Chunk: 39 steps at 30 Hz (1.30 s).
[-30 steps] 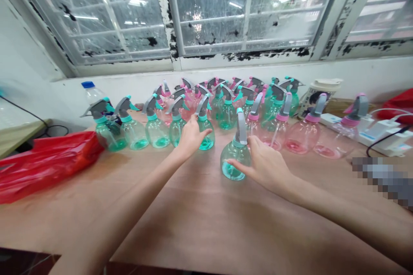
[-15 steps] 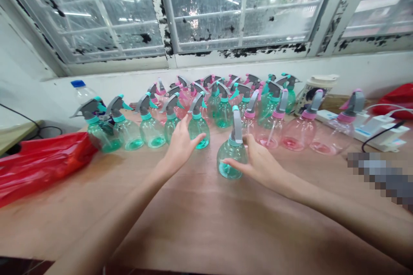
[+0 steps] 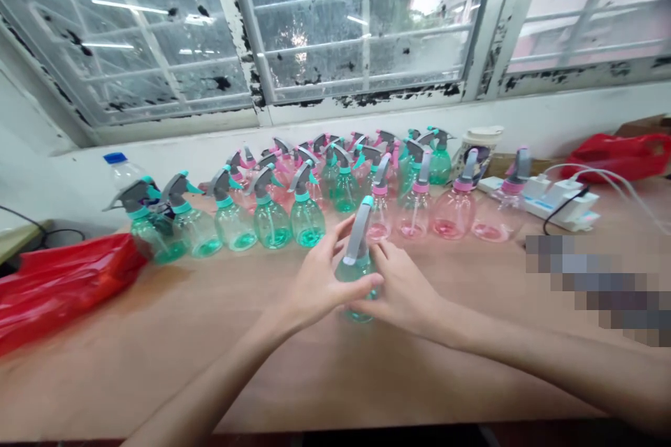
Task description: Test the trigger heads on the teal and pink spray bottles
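A green spray bottle (image 3: 358, 237) with a grey trigger head and turquoise tip stands upright near the middle of the wooden table. My left hand (image 3: 319, 283) is wrapped round its upper body and collar, thumb across the near side. From the other side my right hand (image 3: 409, 286) grips the same bottle lower down. My fingers hide much of the bottle's body. Beyond my left hand, a row of green spray bottles (image 3: 308, 220) runs leftward. Pink spray bottles (image 3: 453, 216) stand in a row behind my right hand.
More pink and green spray bottles crowd behind the rows. A red plastic bag (image 3: 68, 279) lies at the left, near a blue-capped bottle (image 3: 118, 167). On the right are a paper cup (image 3: 479, 147), a white power strip (image 3: 566, 206) with cables, and another red bag (image 3: 618, 157).
My left hand has moved right from the green row onto the bottle my right hand holds. That bottle has come slightly nearer. The view has shifted a little to the right.
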{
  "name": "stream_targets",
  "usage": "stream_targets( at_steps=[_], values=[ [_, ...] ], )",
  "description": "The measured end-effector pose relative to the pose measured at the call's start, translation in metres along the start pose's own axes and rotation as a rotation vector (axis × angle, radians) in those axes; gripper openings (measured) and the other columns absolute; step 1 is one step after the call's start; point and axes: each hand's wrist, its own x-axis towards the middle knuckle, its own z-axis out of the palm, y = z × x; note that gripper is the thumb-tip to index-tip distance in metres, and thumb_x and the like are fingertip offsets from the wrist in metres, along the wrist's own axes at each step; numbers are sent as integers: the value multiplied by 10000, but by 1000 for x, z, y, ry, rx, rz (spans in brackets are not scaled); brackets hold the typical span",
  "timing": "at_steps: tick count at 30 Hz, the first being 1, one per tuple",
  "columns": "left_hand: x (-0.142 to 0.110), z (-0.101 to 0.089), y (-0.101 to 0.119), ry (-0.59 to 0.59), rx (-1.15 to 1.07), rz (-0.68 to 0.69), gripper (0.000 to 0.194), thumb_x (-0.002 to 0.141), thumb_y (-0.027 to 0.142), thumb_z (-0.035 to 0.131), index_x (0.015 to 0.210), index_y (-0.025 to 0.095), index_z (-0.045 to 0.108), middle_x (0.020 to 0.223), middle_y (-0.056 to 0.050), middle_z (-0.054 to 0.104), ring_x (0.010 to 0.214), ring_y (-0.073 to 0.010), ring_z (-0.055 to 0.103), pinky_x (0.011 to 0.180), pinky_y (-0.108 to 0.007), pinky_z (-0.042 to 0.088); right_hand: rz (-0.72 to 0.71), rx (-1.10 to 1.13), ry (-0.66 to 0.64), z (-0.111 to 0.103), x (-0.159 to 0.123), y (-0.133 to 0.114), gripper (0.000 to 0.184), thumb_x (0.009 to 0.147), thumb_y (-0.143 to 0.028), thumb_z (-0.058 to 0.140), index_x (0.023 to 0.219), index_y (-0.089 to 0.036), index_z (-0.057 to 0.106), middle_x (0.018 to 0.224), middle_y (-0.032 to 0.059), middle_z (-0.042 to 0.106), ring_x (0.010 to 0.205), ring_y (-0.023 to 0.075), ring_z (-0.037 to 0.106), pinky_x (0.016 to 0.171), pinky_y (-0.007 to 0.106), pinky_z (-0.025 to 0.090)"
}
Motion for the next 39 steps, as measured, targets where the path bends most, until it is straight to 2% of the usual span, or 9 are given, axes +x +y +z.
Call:
stream_targets(
  at_steps=[4, 8, 14, 17, 21, 25, 31, 34, 39],
  values=[
    [12, 20, 6, 75, -34, 30, 492, 763, 331, 685, 1215, 203, 537, 1086, -76, 669, 996, -259, 661, 868, -410, 545, -44, -6, -10, -1, -11, -5, 691, 683, -620, 727, 1201, -212, 520, 1202, 141, 587, 1116, 351, 537, 925, 544, 435],
    [16, 31, -2, 191, 3, 62, 299, 787, 241, 583, 1081, 188, 573, 1025, -73, 657, 972, -254, 666, 834, -405, 547, -129, 16, -22, -2, -17, 6, 834, 689, -683, 690, 1288, -148, 465, 1206, 186, 604, 1153, 363, 542, 994, 590, 397],
    [23, 27, -9, 211, -5, 87, 355, 749, 168, 526, 1100, 211, 561, 998, -49, 643, 947, -228, 678, 824, -375, 541, -257, 3, -180, -13, -19, 58, 676, 873, -594, 554, 1372, -151, 448, 1330, 171, 585, 1270, 311, 506, 1115, 575, 306],
    [31, 25, -9, 198, -12, 80, 341, 740, 158, 512, 1074, 217, 556, 978, -40, 635, 933, -219, 674, 814, -360, 532, -185, -55, -237, -15, -22, 90, 445, 939, -468, 517, 1280, -187, 572, 1350, 147, 583, 1263, 288, 527, 1049, 494, 436],
    [42, 26, -10, 166, -4, 81, 271, 730, 167, 518, 993, 223, 557, 838, -3, 617, 796, -186, 643, 760, -340, 523, -137, -82, -270, -14, -25, 116, 414, 965, -409, 480, 1292, -181, 587, 1403, 138, 544, 1308, 282, 490, 1061, 479, 435],
    [47, 26, -10, 161, 9, 93, 228, 730, 176, 526, 943, 224, 590, 788, 2, 618, 723, -169, 606, 724, -323, 519, -92, -101, -306, -13, -27, 119, 459, 979, -420, 443, 1328, -148, 565, 1442, 140, 502, 1344, 281, 447, 1087, 481, 408],
    [44, 15, -6, 82, -56, 49, 298, 725, 202, 533, 1006, 224, 628, 985, -55, 685, 921, -233, 666, 815, -358, 538, -52, -108, -319, -14, -29, 117, 457, 975, -435, 449, 1322, -166, 575, 1445, 110, 503, 1350, 265, 441, 1114, 476, 376],
    [44, 13, -6, 70, -41, 42, 317, 718, 204, 525, 1018, 222, 624, 912, -45, 687, 908, -238, 668, 831, -376, 541, -50, -88, -307, -14, -30, 118, 444, 967, -425, 474, 1324, -182, 575, 1440, 105, 510, 1350, 267, 440, 1118, 488, 368],
    [45, 16, -6, 83, 17, 39, 184, 713, 217, 536, 884, 220, 603, 789, -21, 635, 743, -207, 651, 719, -351, 554, -54, -58, -295, -14, -32, 119, 442, 967, -422, 477, 1341, -203, 562, 1442, 105, 506, 1353, 272, 435, 1110, 508, 374]
  ],
)
